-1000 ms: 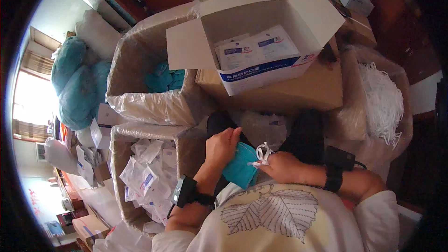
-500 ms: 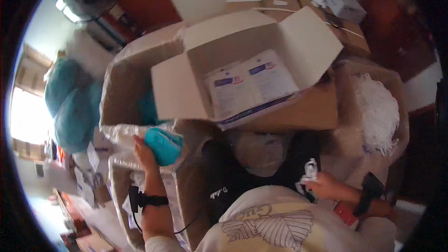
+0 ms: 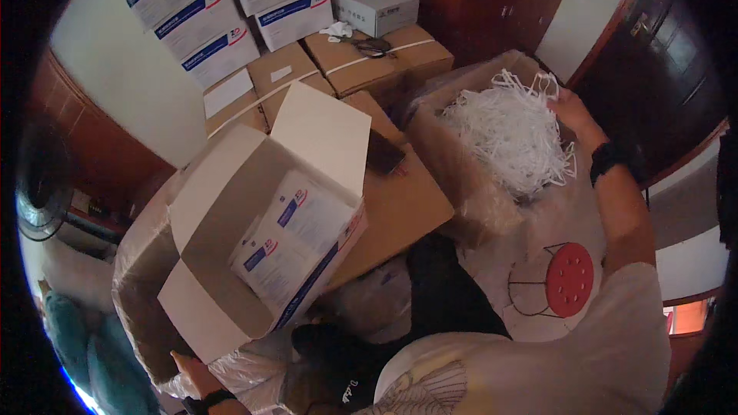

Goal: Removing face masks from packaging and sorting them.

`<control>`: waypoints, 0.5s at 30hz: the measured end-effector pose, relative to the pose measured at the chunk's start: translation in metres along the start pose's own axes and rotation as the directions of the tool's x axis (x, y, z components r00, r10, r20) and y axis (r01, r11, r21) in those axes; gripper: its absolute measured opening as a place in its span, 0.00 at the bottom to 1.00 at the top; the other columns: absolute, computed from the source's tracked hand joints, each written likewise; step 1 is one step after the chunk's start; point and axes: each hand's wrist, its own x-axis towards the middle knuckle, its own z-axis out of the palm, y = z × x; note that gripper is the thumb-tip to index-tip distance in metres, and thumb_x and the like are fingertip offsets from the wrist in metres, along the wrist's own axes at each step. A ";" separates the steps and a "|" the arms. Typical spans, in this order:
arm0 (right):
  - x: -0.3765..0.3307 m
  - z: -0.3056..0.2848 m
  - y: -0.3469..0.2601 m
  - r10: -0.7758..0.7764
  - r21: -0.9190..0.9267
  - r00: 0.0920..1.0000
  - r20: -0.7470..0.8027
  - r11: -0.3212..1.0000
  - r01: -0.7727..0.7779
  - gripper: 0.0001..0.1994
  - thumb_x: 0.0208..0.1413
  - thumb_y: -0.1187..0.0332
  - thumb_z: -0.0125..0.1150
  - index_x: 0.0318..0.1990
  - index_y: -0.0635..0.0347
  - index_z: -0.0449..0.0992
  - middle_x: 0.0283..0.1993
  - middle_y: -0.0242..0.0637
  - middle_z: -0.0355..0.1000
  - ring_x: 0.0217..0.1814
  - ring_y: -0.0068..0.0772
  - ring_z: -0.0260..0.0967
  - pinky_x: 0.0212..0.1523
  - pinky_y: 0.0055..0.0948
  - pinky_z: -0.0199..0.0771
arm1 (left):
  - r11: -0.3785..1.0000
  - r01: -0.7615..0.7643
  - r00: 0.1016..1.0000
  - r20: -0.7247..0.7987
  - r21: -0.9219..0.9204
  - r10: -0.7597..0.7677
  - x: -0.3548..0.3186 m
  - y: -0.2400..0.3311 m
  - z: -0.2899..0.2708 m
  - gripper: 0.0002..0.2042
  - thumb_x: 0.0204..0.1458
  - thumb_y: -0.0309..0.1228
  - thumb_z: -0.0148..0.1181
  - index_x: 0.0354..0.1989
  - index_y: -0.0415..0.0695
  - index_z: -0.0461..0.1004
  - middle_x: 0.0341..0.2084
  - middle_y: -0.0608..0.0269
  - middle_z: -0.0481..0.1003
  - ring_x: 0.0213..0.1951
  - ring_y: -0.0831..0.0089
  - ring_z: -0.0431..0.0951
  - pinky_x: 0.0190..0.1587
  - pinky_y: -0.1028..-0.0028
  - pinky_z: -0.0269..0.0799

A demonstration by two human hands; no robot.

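Observation:
My right hand [image 3: 570, 111] reaches out to the far right, over the rim of a plastic-lined box. Its fingers are closed at a few white straps [image 3: 546, 84], beside a large tangled heap of white straps [image 3: 511, 134]. My left hand [image 3: 187, 371] is low at the left, between an open white carton [image 3: 207, 315] and a plastic-lined brown box [image 3: 131, 300]. Its fingers are mostly hidden, and no teal bundle shows there. Flat white printed packets [image 3: 292, 223] lie inside the open carton.
The open carton rests on a brown box [image 3: 400, 207]. Behind stand taped brown boxes [image 3: 377, 58], stacked white cartons [image 3: 211, 46] and a grey box [image 3: 377, 8]. A red round stool [image 3: 569, 280] is at the right. Teal bags [image 3: 115, 361] lie at the lower left.
The view has swung right. My right hand has moved from near my lap out to the strap heap. My left hand has lowered, and the teal bundle it held is out of sight.

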 end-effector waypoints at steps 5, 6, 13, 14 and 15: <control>0.021 0.025 -0.041 0.143 0.107 0.963 -0.229 0.987 -0.121 0.15 0.52 0.62 0.54 0.43 0.62 0.71 0.37 0.35 0.71 0.39 0.22 0.65 0.38 0.23 0.65 | 0.956 -0.283 0.953 0.134 0.080 0.271 -0.077 -0.016 0.023 0.23 0.54 0.45 0.42 0.53 0.44 0.58 0.45 0.62 0.63 0.47 0.70 0.64 0.50 0.67 0.61; 0.026 0.041 -0.056 0.061 0.128 0.969 -0.241 0.991 -0.030 0.15 0.52 0.62 0.53 0.43 0.61 0.71 0.38 0.34 0.71 0.40 0.21 0.65 0.38 0.22 0.65 | 0.896 -0.426 0.899 0.173 0.125 0.403 -0.100 -0.019 0.028 0.23 0.53 0.47 0.44 0.51 0.43 0.61 0.42 0.63 0.64 0.45 0.71 0.64 0.49 0.69 0.61; -0.032 0.100 -0.293 -0.322 0.649 0.944 0.068 0.733 0.204 0.13 0.56 0.63 0.48 0.41 0.63 0.71 0.40 0.31 0.69 0.41 0.21 0.65 0.41 0.21 0.65 | 0.235 -0.922 0.314 0.239 0.307 0.919 -0.311 -0.016 0.147 0.14 0.56 0.36 0.42 0.42 0.38 0.67 0.42 0.58 0.66 0.45 0.70 0.65 0.48 0.71 0.59; -0.048 0.108 -0.325 -0.470 0.665 0.877 0.098 0.687 0.293 0.12 0.57 0.64 0.47 0.40 0.63 0.71 0.40 0.31 0.69 0.41 0.21 0.66 0.41 0.22 0.66 | 0.103 -0.944 0.221 0.369 0.313 0.903 -0.319 -0.021 0.147 0.13 0.56 0.35 0.42 0.39 0.39 0.68 0.40 0.57 0.67 0.43 0.69 0.66 0.47 0.71 0.60; -0.058 0.118 -0.349 -0.594 0.678 0.790 0.156 0.646 0.352 0.12 0.57 0.64 0.47 0.40 0.63 0.71 0.39 0.32 0.69 0.40 0.21 0.66 0.41 0.23 0.66 | 0.140 -0.985 0.173 0.540 0.103 0.824 -0.330 -0.029 0.153 0.13 0.56 0.36 0.41 0.38 0.40 0.69 0.40 0.57 0.67 0.43 0.68 0.66 0.48 0.71 0.60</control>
